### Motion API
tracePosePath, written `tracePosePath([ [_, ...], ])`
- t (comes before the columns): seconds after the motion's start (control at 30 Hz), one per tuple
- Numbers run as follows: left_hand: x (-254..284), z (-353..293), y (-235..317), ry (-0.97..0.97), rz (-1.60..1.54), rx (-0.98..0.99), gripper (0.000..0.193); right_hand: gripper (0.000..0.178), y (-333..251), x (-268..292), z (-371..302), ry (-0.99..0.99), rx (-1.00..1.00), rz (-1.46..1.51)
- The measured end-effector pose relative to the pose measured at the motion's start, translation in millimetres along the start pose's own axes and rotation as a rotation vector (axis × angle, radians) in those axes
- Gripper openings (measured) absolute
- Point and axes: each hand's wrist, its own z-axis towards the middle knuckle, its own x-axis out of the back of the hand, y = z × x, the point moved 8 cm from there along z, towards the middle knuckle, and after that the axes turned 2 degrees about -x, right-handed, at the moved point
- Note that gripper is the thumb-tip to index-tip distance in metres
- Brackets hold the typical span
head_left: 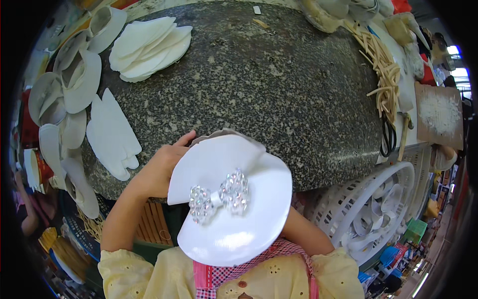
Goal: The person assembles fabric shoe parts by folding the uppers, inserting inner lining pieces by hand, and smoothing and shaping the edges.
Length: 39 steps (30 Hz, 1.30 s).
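In front of my chest is a glossy white shoe upper (234, 244) with rounded, overlapping flaps. A sparkling beaded bow (216, 199) sits across its middle. A greyish, creased edge shows along the far side. My left hand (167, 164) grips its left side; one finger reaches out past the edge and the others are tucked behind. From the right, my right forearm (306, 231) runs in behind the upper, so that hand is hidden. At the table's left side lie a fanned stack of white sole-shaped sheets (149, 50) and a second group of white sheets (112, 134).
The speckled dark stone table (264, 89) curves ahead of me. Several off-white shoe uppers (82, 82) are piled at its left edge. Beige strips (386, 82), black-handled scissors (388, 137) and a powdery board (440, 117) are on the right. Below stands a white plastic basket (343, 222) of white pieces.
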Motion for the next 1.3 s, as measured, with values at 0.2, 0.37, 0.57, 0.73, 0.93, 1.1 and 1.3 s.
tracePosePath([
  [0.2, -4, -3, -3, -0.054, -0.160, 0.181, 0.039, 0.019, -1, -4, -7, -0.124, 0.032, -0.105],
  [0.37, -3, -9, -17, 0.165, -0.348, 0.349, 0.048, 0.021, -2, -8, -9, -0.064, 0.044, -0.139],
  [0.57, -2, -13, -30, 0.139, -0.307, 0.326, 0.051, 0.021, -1, -7, -9, -0.016, 0.060, -0.154],
  [0.73, -7, -13, -27, 0.016, -0.094, 0.256, 0.042, 0.024, 7, -12, -17, -0.072, -0.003, -0.169],
  [0.93, -7, -5, 8, -0.073, 0.149, 0.177, 0.048, 0.025, 17, 4, -3, -0.126, -0.120, 0.059],
  [1.1, -12, 11, 22, -0.195, 0.219, 0.153, 0.048, 0.026, 11, 27, 22, -0.047, 0.004, 0.015],
  [1.3, -12, 6, 1, -0.172, 0.184, 0.170, 0.045, 0.025, 32, 18, 18, -0.069, -0.024, -0.106],
])
